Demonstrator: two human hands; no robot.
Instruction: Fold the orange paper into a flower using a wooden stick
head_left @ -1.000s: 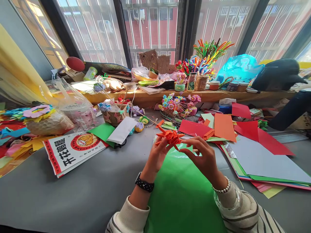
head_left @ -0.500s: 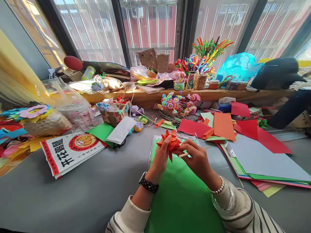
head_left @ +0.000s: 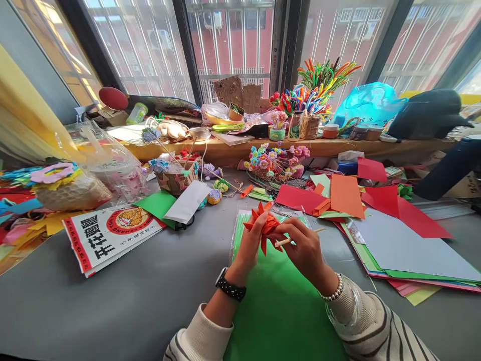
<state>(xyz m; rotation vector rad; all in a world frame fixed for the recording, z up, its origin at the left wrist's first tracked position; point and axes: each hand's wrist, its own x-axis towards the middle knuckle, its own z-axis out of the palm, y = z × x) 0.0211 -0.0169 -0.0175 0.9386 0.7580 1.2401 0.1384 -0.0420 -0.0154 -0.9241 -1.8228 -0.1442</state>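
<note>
Above a green paper sheet (head_left: 278, 306) on the grey worktop (head_left: 124, 306), both hands meet around an orange folded paper flower (head_left: 265, 223). The left hand (head_left: 251, 245), with a black dotted watch band at the wrist, has its fingers closed on the flower's left side and holds it up off the sheet, points spreading upward and one hanging down. The right hand (head_left: 304, 248), with a bead bracelet at the wrist, pinches a thin wooden stick (head_left: 296, 237) whose near end sits at the flower's underside; the stick's far end pokes out to the right past the knuckles. Just behind the hands lies a clear sleeve holding more green paper. Right of them, loose sheets in red, orange and grey (head_left: 376, 210) overlap in a spread pile. Left of them sit a printed packet with red and black lettering (head_left: 108, 235) and a small green and white folded sheet (head_left: 176, 203). Farther back, a bunch of small multicoloured flowers (head_left: 276, 160) stands near the wooden sill, with bright pipe cleaners (head_left: 319, 80) upright on it.
</note>
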